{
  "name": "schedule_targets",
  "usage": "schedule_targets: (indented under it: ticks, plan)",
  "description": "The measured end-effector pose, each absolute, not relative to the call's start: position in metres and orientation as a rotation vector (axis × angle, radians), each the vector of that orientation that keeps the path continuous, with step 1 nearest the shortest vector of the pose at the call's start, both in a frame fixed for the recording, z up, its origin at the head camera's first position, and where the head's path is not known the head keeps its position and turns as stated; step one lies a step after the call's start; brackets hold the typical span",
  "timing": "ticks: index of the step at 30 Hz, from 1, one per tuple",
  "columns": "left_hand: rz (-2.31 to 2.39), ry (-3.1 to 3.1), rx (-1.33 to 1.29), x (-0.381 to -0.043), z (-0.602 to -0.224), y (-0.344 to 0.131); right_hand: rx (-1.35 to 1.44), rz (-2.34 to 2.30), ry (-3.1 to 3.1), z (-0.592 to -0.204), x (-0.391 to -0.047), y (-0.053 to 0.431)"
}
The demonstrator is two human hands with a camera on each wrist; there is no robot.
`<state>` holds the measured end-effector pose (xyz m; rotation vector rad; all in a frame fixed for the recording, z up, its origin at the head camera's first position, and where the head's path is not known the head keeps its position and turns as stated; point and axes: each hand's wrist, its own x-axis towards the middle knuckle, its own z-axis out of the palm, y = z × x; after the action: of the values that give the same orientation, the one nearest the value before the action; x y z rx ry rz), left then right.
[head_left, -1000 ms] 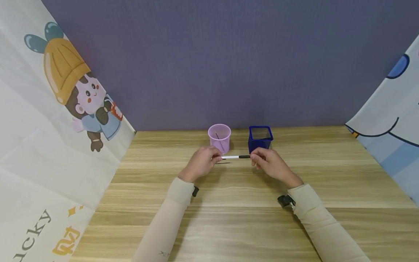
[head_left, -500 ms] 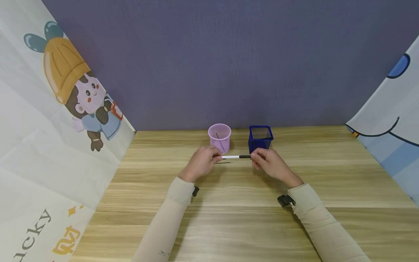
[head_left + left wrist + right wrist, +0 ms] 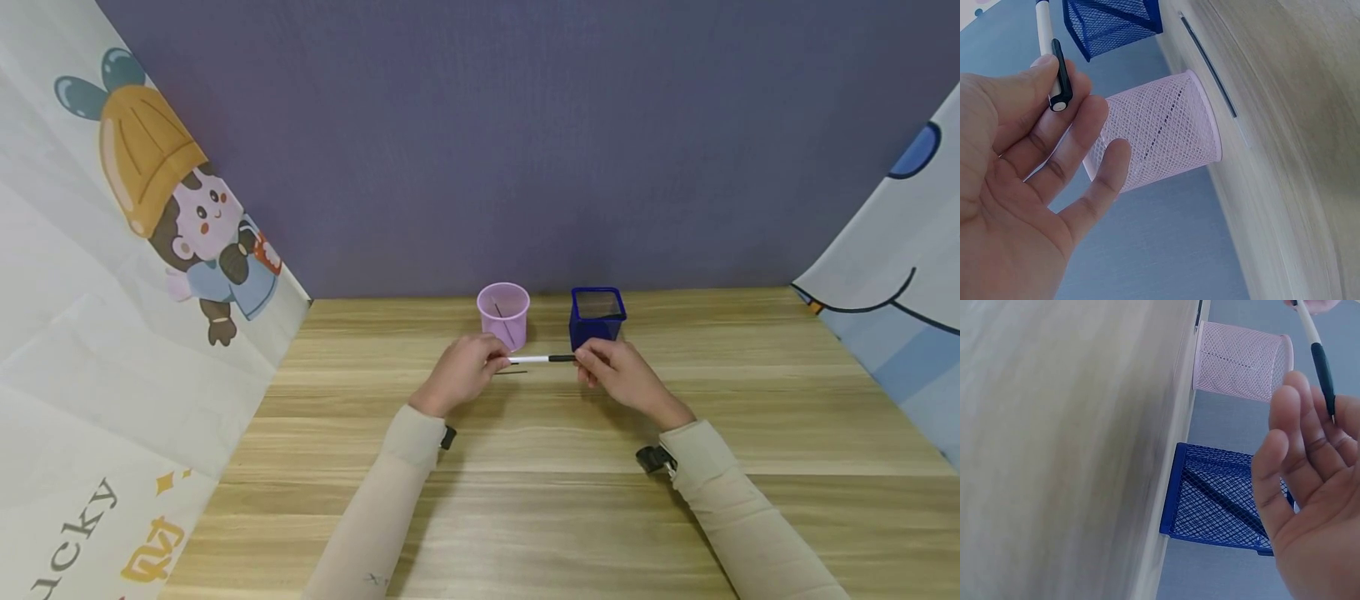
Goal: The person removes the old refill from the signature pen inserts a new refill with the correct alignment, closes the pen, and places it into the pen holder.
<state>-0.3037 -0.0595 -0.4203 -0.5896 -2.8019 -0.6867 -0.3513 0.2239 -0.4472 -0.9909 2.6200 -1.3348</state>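
Observation:
Both hands hold one white pen with a black clip and black grip section (image 3: 531,359), level above the wooden table. My left hand (image 3: 461,373) pinches its clip end between thumb and finger; the left wrist view shows the black clip (image 3: 1061,75) beside the thumb. At the dark tip end, my right hand (image 3: 626,379) pinches the pen too, and its other fingers (image 3: 1285,412) are loosely bent. Under the pen, a thin dark rod like a pen refill (image 3: 1210,67) lies on the table, partly hidden in the head view.
Behind the hands stand a round pink mesh pen holder (image 3: 489,332) with a thin dark stick inside, and a square blue mesh pen holder (image 3: 595,333) containing a thicker dark stick. A grey-blue wall (image 3: 540,150) rises at the table's back edge.

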Motion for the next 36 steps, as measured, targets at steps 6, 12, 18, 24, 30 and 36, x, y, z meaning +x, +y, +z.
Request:
schedule_targets:
  ticks: [6, 12, 18, 24, 30, 36]
  plan:
    - [-0.699, -2.8, -0.587, -0.3037, -0.4204, -0.0598, -0.915, -1.388, 2.62, -0.4465, -0.3516, 0.2241]
    - [-0.707, -2.804, -0.572, -0.3033, -0.4202, -0.0606, -0.835, -1.38, 2.615, -0.4442, -0.3502, 0.2212]
    - [-0.715, -2.802, -0.574, -0.3033, -0.4198, -0.0612, -0.868, -1.399, 2.62, -0.4425, -0.3486, 0.2218]
    - [-0.716, -2.805, -0.577, -0.304, -0.4204, -0.0611, -0.926, -1.422, 2.625, -0.4428, -0.3489, 0.2231]
    - [-0.72, -2.804, -0.575, -0.3041, -0.421, -0.0608, -0.949, -1.413, 2.646, -0.4424, -0.3487, 0.2225]
    - [-0.709, -2.807, -0.576, -0.3037, -0.4207, -0.0608, -0.95, -1.404, 2.666, -0.443, -0.3489, 0.223]
